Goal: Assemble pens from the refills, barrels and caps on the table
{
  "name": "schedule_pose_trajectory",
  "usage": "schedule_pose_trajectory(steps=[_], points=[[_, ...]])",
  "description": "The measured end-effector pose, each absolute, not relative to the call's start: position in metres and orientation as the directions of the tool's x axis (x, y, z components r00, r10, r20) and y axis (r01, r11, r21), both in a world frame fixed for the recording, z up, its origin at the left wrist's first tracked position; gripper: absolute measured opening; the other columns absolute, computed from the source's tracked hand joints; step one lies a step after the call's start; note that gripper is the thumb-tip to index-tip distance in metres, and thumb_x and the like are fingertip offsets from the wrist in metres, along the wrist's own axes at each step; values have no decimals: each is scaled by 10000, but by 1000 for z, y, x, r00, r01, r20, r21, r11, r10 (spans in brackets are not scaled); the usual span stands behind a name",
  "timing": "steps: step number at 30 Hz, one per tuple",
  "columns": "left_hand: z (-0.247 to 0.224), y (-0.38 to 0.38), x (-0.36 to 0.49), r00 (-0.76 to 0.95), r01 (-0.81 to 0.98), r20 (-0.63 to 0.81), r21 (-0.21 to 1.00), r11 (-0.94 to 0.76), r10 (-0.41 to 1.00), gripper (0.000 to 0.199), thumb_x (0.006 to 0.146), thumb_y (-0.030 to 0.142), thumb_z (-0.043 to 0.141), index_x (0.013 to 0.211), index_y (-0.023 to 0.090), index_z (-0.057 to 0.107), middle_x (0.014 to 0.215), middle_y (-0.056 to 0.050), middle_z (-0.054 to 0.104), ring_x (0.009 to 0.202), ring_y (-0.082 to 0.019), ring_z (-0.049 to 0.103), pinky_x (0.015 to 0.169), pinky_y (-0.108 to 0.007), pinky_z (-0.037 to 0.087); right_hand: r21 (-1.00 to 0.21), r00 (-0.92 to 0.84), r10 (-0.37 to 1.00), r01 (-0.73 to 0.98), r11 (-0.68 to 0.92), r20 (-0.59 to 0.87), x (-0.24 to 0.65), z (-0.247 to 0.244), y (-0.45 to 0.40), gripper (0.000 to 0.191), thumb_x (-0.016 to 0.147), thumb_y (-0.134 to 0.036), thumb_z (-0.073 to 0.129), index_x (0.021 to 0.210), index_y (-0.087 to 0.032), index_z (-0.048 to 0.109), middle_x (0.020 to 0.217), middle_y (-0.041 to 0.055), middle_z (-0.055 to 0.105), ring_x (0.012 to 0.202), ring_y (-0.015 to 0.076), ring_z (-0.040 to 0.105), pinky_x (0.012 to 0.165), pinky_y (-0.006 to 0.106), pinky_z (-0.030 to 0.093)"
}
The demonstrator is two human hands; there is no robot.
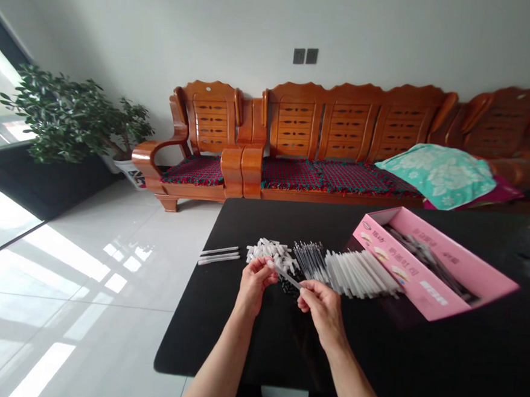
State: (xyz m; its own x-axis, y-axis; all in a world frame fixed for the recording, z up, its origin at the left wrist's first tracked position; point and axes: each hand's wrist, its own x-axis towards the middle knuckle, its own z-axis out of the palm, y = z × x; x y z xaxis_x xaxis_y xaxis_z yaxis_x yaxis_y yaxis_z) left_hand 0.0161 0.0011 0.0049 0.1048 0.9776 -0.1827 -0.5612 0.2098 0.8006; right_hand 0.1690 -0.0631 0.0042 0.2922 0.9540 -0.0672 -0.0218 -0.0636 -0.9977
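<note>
My left hand (255, 285) and my right hand (323, 311) pinch a slim translucent pen barrel (284, 275) between them, one hand at each end. Just beyond my left hand lies a heap of white pen caps (272, 253). Dark-tipped ink refills (310, 261) lie in a bundle beyond the gap between my hands. A row of white pen barrels (359, 274) spreads to the right of them. Left of the caps, several assembled white pens (219, 255) lie side by side. Some small black parts (289, 287) show beneath my hands, partly hidden.
All of this lies on a black table (254, 355). A pink cardboard box (433, 264) holding dark refills stands at its right. Beyond the table are a wooden sofa (342, 131) with a teal cloth (436, 175) and a potted plant (71, 115).
</note>
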Motion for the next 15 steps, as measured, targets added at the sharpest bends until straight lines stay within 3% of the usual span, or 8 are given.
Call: schedule_pose_trajectory(steps=[7, 15], points=[[6, 2, 15, 40, -508, -167, 846, 163, 985, 367, 683, 397, 812, 804, 90, 651, 580, 6, 582, 524, -85, 556, 508, -188, 472, -992, 310, 950, 125, -3, 36, 166, 17, -61, 324, 734, -474, 684, 775, -153, 694, 498, -13, 550, 453, 129, 497, 439, 225, 402], [15, -6, 23, -61, -519, -79, 854, 36, 995, 329, 729, 404, 776, 716, 114, 620, 532, 27, 549, 456, -46, 434, 449, -164, 332, -919, 192, 951, 360, 163, 244, 160, 37, -69, 244, 849, -405, 600, 783, -176, 655, 637, 2, 613, 586, 144, 550, 543, 220, 420]])
